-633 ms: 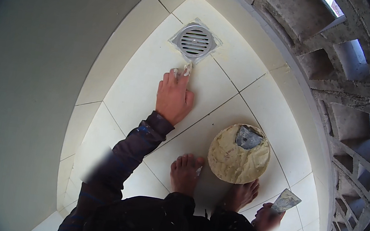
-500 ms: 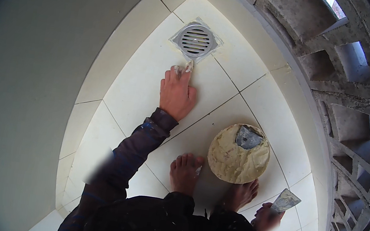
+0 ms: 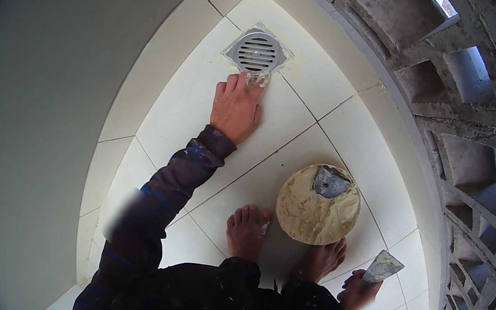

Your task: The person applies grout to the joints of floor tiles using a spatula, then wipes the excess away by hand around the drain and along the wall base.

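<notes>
A round silver metal drain cover with parallel slots [image 3: 256, 53] sits in the cream tiled floor [image 3: 186, 99], near the far corner. Its metal is dull grey-silver, and the slots run across its face between narrow bars. Around it is a square border set diagonally to the view, smeared unevenly with pale paste; faint yellowish smudges spread onto the tile on its right.

The bare left hand [image 3: 235, 109], in a dark sleeve [image 3: 185, 171], reaches to the cover's near edge. Its fingers lie close together, the index finger and the one beside it coated in whitish paste; whether they pinch anything I cannot tell.

The right hand [image 3: 359, 291], low on the right, is closed around a scraper with a flat, paste-streaked metal blade [image 3: 384, 267], the blade pointing up and outward.

Between the hands, just by the right foot [image 3: 323, 262], is a round mass of creamy yellow paste [image 3: 309, 217], its surface ridged and lumpy. A dark grey flat piece with a small hole [image 3: 330, 183] rests on its far side.
</notes>
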`<state>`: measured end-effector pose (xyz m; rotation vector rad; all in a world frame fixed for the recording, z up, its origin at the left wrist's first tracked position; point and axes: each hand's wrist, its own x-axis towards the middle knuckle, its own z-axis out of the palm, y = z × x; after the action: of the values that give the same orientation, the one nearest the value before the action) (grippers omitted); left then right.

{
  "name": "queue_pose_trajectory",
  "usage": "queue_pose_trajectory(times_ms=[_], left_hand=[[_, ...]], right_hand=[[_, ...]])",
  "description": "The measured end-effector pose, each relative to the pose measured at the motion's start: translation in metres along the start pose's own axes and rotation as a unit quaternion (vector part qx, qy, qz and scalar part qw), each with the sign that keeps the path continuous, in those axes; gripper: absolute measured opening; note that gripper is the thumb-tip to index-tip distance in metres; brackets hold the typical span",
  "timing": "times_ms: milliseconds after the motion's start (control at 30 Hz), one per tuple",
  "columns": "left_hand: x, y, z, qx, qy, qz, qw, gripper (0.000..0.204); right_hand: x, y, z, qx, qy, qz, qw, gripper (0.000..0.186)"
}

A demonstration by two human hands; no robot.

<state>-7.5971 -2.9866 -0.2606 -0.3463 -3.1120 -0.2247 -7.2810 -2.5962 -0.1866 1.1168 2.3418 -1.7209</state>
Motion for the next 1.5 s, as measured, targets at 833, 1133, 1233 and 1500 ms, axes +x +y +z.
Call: queue_pose_trajectory(times_ms=[833,1133,1233,1500], left_hand=[[0.01,-0.004,-0.013,-0.037,0.017,0.004,0.999,0.039],[0.036,0.003,-0.004,-0.054,0.031,0.03,0.998,0.039],[0.046,0.012,0.006,-0.041,0.038,0.075,0.996,0.042],[0.03,0.012,-0.002,-0.034,0.031,0.048,0.998,0.042]], right_hand=[[0.003,-0.004,-0.009,-0.002,0.007,-0.008,1.0,0.029],[0.014,-0.005,-0.014,-0.008,0.022,0.004,1.0,0.026],[0.017,-0.006,-0.014,-0.013,0.022,0.0,1.0,0.026],[0.017,-0.007,-0.018,-0.011,0.029,0.009,0.999,0.026]])
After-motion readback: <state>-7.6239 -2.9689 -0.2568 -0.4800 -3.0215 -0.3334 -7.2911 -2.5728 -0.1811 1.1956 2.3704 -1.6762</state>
